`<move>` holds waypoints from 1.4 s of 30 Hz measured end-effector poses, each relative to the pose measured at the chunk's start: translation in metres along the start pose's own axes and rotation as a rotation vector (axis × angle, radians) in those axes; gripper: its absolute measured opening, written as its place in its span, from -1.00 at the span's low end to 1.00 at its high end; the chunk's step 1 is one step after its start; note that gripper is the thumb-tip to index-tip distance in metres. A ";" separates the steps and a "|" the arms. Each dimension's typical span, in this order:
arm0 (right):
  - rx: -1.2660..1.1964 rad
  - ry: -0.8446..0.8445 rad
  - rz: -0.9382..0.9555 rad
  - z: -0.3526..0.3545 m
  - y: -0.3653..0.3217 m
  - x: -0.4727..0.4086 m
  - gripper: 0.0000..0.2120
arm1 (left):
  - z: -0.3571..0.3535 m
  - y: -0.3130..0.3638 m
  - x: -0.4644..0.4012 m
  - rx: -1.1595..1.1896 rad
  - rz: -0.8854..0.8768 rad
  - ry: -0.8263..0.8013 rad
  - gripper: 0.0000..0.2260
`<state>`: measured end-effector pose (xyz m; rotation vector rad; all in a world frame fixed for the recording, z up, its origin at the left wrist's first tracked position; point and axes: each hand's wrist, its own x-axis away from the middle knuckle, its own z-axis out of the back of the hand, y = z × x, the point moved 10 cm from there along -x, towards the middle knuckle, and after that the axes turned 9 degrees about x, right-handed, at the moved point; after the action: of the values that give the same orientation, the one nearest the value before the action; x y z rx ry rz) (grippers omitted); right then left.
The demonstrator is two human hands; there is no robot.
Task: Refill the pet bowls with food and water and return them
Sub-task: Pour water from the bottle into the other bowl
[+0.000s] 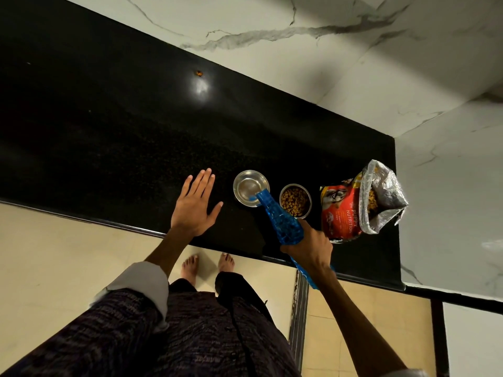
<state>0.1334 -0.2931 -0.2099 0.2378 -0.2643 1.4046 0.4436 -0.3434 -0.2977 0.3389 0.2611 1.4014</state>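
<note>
The black stone counter point(109, 137) runs along the marble-look wall, and everything in play sits at its right end. Biggest there is the red puppy food bag point(351, 210), standing open with its silver lining folded wide and kibble showing inside, just beside the right hand. Next comes the blue water bottle point(283, 221), tipped forward with its mouth over the near rim of the water bowl point(249, 186); the right hand point(307, 246) has its fingers wrapped tight around the bottle's lower body. The left hand point(194, 205) lies flat on the counter with fingers straight and spread, holding nothing, a little apart from that bowl. The 2 steel bowls stand side by side near the counter's front edge: the water bowl looks shallowly filled at best, though the glare makes the level hard to judge, and the food bowl point(295, 201) is already heaped with kibble. My worry is the pour: the bottle's neck crosses close to the food bowl, so a wobble or a sudden gulp of water could splash onto the kibble or over the rim and across the counter. Nothing steadies the water bowl, so a nudge from the bottle mouth could slide it towards the edge.
</note>
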 end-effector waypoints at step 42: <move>-0.018 -0.004 -0.018 0.010 -0.004 0.005 -0.16 | 0.000 0.000 0.000 -0.014 0.000 -0.002 -0.31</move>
<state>0.1373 -0.2921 -0.1989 0.2273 -0.2772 1.3831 0.4435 -0.3432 -0.2976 0.3288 0.2498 1.4023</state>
